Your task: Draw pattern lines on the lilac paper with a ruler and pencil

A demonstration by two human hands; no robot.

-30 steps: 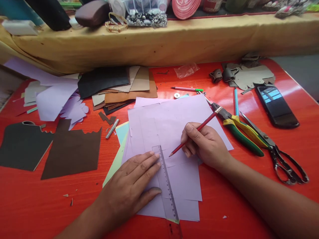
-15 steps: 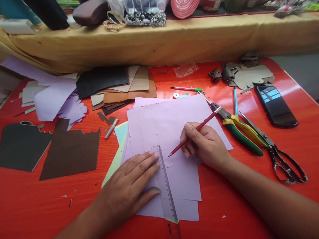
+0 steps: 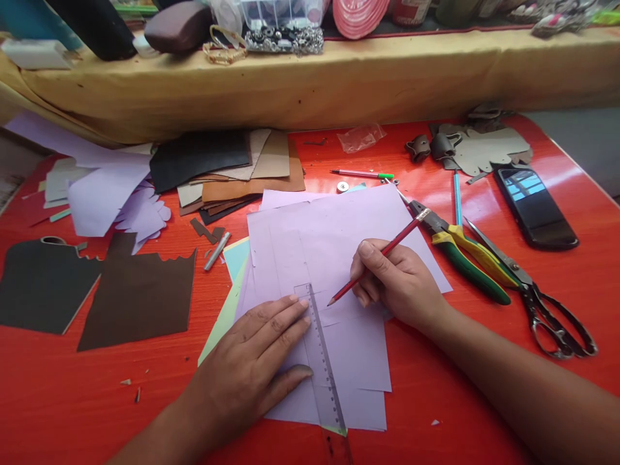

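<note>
Sheets of lilac paper [image 3: 349, 239] lie stacked in front of me, with faint pencil lines on the top one. A clear ruler [image 3: 325, 374] runs lengthwise over them, its near end past the paper's lower edge. My left hand [image 3: 264, 355] lies flat with fingers stretched, fingertips pressing the ruler's left side. In my right hand [image 3: 394, 281] a dark red pencil [image 3: 378, 266] is gripped between thumb and fingers. Its tip points down-left, just right of the ruler; whether it touches the paper I cannot tell.
Right of the paper lie pliers [image 3: 465, 252], scissors [image 3: 537, 297] and a phone [image 3: 537, 208]. Leather pieces [image 3: 140, 297] and lilac scraps [image 3: 106, 194] sit at left, a leather stack [image 3: 203, 155] behind. A cloth-covered ledge [image 3: 310, 84] with jars and trinkets borders the back.
</note>
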